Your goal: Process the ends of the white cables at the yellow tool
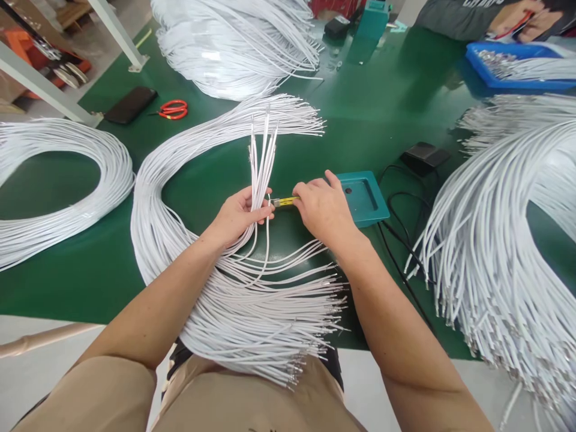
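My left hand (pixel 243 213) is closed round a small bunch of white wires (pixel 264 156), whose ends point up above the fingers. One wire end bends over by my left fingertips, close to the metal tip of a yellow tool (pixel 288 201). The fingers of my right hand (pixel 321 207) pinch the rear of that tool, level with my left hand. Beneath both hands a large curved bundle of white wires (pixel 153 198) lies on the green table, its lower ends reaching over the front edge. A teal device (pixel 366 199) sits just beyond my right hand.
Red-handled scissors (pixel 173 109) and a black phone (pixel 131 105) lie at the back left. More wire coils (pixel 85 210) stand left, behind and right (pixel 486 240). A black box (pixel 424 158) with cables is right. Another person's hands work behind a blue tray (pixel 522 78).
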The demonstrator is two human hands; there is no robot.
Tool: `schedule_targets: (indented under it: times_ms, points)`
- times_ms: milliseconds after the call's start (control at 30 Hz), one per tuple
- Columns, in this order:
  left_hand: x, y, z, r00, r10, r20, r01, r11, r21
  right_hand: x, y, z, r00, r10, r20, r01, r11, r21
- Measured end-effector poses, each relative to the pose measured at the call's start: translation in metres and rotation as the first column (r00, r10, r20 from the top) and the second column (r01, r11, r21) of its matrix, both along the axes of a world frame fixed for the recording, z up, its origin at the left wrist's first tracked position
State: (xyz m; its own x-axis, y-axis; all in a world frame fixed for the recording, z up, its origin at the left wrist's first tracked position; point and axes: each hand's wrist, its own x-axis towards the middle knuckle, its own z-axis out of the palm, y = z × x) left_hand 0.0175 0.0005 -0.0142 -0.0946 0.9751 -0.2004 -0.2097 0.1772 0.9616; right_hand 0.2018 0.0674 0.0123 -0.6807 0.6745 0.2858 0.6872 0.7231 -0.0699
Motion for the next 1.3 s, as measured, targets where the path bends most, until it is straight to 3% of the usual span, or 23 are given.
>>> schedule_targets:
  times_ms: [200,467,733,867,1000,1067,1200,1300]
  points:
    - [0.000,0.002,-0.004,0.995,0.011,-0.096,-0.008,1.000,0.027,0.004,0.007,-0.002,0.999,0.038,0.006,-0.037,0.994,-0.098]
    - [0.003,0.004,-0.006,0.972,0.026,-0.234,-0.026,1.000,0.007,0.002,0.006,-0.002,0.999,0.039,-0.028,-0.041,0.998,-0.040]
    - [0.004,0.005,-0.006,0.909,0.029,-0.415,-0.035,0.999,-0.007,0.000,0.005,-0.001,0.997,0.037,-0.071,-0.042,0.996,-0.082]
    - [0.004,0.005,-0.006,0.916,0.016,-0.400,-0.020,1.000,-0.006,0.007,0.003,0.001,0.994,0.003,-0.107,-0.008,0.999,-0.044]
    - [0.001,0.005,-0.006,0.934,-0.005,-0.356,-0.004,1.000,-0.024,0.020,0.007,-0.003,0.957,-0.210,-0.198,0.221,0.975,0.033]
    - [-0.001,0.004,-0.005,0.940,-0.016,-0.341,0.000,0.999,-0.047,0.024,0.010,-0.007,0.948,-0.251,-0.195,0.263,0.964,0.036]
    - [-0.004,0.003,-0.002,0.960,-0.002,-0.281,-0.014,0.998,-0.058,0.020,0.007,-0.003,0.954,-0.219,-0.203,0.234,0.970,0.056]
    - [-0.006,0.001,0.000,0.979,0.040,-0.200,-0.045,0.999,-0.019,0.004,-0.011,0.009,0.980,-0.047,-0.193,0.047,0.999,-0.003]
